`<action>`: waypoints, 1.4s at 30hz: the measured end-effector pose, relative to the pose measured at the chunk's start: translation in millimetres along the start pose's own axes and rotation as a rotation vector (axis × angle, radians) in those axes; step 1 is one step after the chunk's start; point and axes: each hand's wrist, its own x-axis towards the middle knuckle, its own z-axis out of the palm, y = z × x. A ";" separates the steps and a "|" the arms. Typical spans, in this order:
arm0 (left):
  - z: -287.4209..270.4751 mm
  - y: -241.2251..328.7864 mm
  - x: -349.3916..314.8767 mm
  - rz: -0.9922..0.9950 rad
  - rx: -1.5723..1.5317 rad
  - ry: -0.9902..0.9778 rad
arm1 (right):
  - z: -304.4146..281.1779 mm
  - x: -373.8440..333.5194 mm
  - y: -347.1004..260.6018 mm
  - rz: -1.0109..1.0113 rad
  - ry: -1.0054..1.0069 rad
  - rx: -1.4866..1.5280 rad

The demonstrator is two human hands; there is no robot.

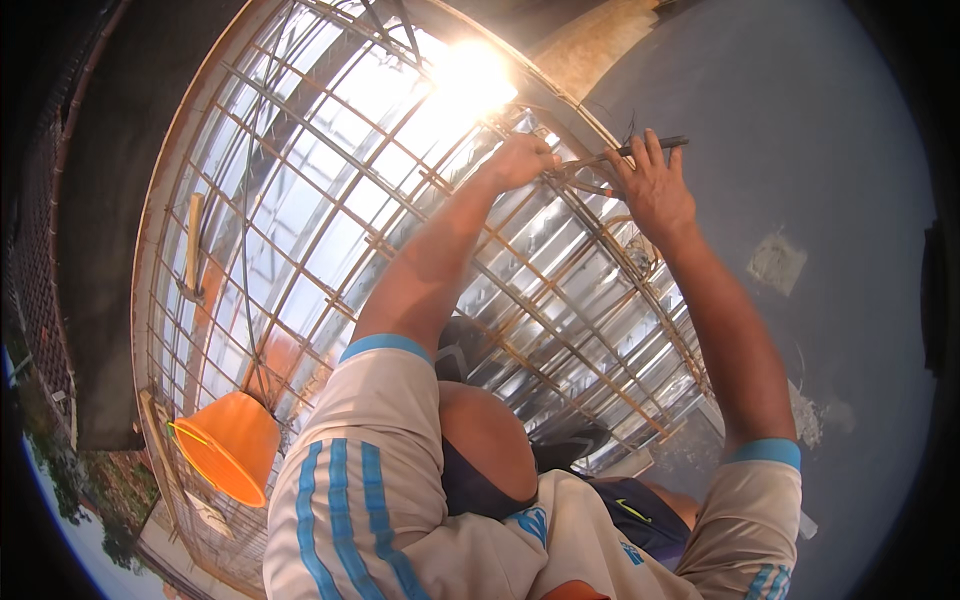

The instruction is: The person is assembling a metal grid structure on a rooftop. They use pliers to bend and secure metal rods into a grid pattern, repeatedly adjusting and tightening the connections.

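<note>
My right hand (655, 190) holds a pair of pincers (655, 147), its fingers stretched across the spread handles. One dark handle end sticks out past the fingertips to the right. The pincers' head points left, toward a crossing of bars near the far edge of the steel rebar mesh (345, 207). Right beside that head is my left hand (522, 160), its fingers closed in a pinch at the bars; what they hold is too small to make out. Thin dark wires (632, 125) stick up behind the pincers.
Shiny corrugated metal sheeting lies under the mesh, with strong sun glare at the far side. A hammer (194, 245) with a wooden handle and an orange bucket (230, 447) rest on the left. A grey wall (800, 130) rises on the right. My knee (487, 440) is bent over the mesh.
</note>
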 end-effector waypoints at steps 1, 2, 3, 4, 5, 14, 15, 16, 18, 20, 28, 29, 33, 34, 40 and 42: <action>2.8 -2.4 -0.6 0.013 -0.005 0.007 | 1.3 0.0 2.1 -0.025 0.042 -0.022; 5.5 -4.8 -1.2 0.027 -0.010 0.014 | 2.3 0.1 4.1 -0.051 0.083 -0.044; 2.6 -3.8 0.5 0.028 -0.008 0.004 | 3.0 3.4 5.9 -0.065 0.115 -0.056; -0.5 -2.6 2.6 0.029 -0.005 -0.006 | 3.2 6.4 7.9 -0.078 0.147 -0.068; -3.1 -1.3 4.4 0.030 -0.004 -0.017 | 3.2 9.2 9.3 -0.091 0.179 -0.081; 0.8 -5.1 4.5 0.000 -0.054 -0.034 | -4.0 15.6 11.7 -0.174 0.253 -0.115; 0.1 -5.1 3.9 -0.001 -0.056 -0.029 | -11.2 17.2 10.9 -0.171 0.170 -0.075; -0.8 -5.2 3.2 -0.001 -0.058 -0.024 | -20.2 19.8 10.0 -0.167 0.087 -0.035; -0.8 -4.8 3.1 -0.009 -0.057 -0.010 | -28.4 21.1 6.1 -0.168 0.023 -0.046; 0.3 -4.4 3.9 -0.023 -0.053 0.008 | -31.2 20.4 3.3 -0.177 0.060 -0.146; 54.1 16.3 -11.1 0.190 0.105 0.153 | -49.3 42.2 -6.1 -0.062 -0.351 0.177; 61.4 27.1 -20.5 0.210 0.174 0.135 | -48.8 44.9 -5.8 -0.054 -0.387 0.200; 80.7 36.1 -29.4 0.318 0.230 0.357 | -46.4 48.2 7.5 -0.069 -0.528 0.417; 86.0 35.0 -27.1 0.308 0.219 0.390 | -55.6 46.8 6.0 -0.008 -0.623 0.453; 101.5 19.8 -13.9 0.366 0.195 0.486 | -45.2 32.4 4.1 0.122 -0.694 0.638; 106.5 20.6 -15.9 0.354 0.250 0.488 | -37.7 29.3 3.8 0.101 -0.594 0.595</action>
